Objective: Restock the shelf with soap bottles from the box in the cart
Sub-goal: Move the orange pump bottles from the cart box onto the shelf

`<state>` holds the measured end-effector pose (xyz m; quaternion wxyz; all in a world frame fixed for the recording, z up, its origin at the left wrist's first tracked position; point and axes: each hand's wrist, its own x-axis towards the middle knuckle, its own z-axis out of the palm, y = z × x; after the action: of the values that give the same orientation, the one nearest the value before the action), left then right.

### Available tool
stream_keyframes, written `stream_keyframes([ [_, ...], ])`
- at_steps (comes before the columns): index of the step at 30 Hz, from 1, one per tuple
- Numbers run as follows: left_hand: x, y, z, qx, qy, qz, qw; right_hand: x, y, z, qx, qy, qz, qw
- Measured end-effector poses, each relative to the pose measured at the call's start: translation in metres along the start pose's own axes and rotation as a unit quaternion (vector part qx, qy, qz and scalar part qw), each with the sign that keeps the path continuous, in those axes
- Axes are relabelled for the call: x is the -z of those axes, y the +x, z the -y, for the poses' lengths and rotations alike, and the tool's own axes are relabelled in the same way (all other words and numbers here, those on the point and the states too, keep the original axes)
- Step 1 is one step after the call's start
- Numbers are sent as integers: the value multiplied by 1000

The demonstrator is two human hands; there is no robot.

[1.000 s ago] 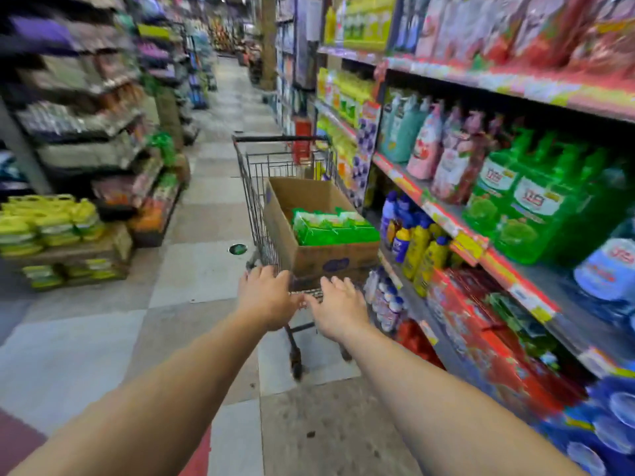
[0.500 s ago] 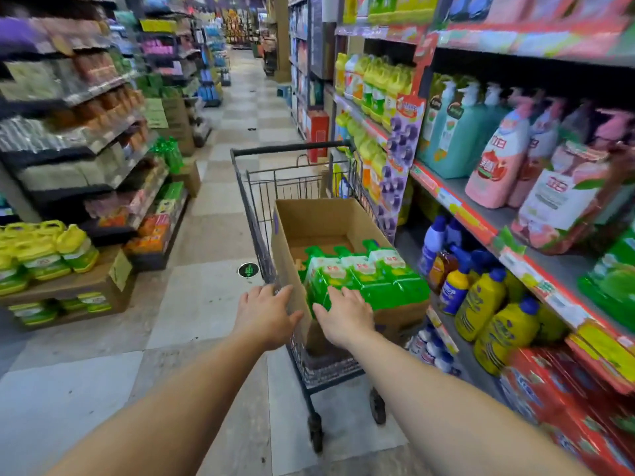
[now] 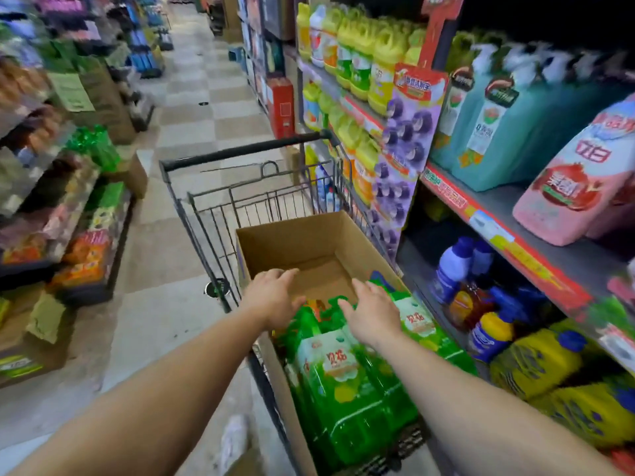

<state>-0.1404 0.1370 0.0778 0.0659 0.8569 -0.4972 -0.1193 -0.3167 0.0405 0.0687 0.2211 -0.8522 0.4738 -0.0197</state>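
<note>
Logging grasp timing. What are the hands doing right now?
Left hand: open, holding nothing, over the box.
Right hand: open, holding nothing, above the green bottles.

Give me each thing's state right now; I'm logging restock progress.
Cardboard box: open, far end bare.
Green soap bottles: lying in the box.
Left hand: open, over the box, holding nothing.
Right hand: open, above the bottles.
Cart: stands beside the shelf.

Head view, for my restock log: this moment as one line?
stage: reaching | left hand: open over cardboard box | right hand: open above green soap bottles | shopping cart: beside shelf
</note>
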Motion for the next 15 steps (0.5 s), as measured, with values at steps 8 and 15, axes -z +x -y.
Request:
stream_keyframes([
  [8,-67,187,57,-152,1,206,967,-63,107,13,-137,77,-41,987],
  [15,-134,256,67,-214,52,361,906,-97,146,28,-218,92,3,972],
])
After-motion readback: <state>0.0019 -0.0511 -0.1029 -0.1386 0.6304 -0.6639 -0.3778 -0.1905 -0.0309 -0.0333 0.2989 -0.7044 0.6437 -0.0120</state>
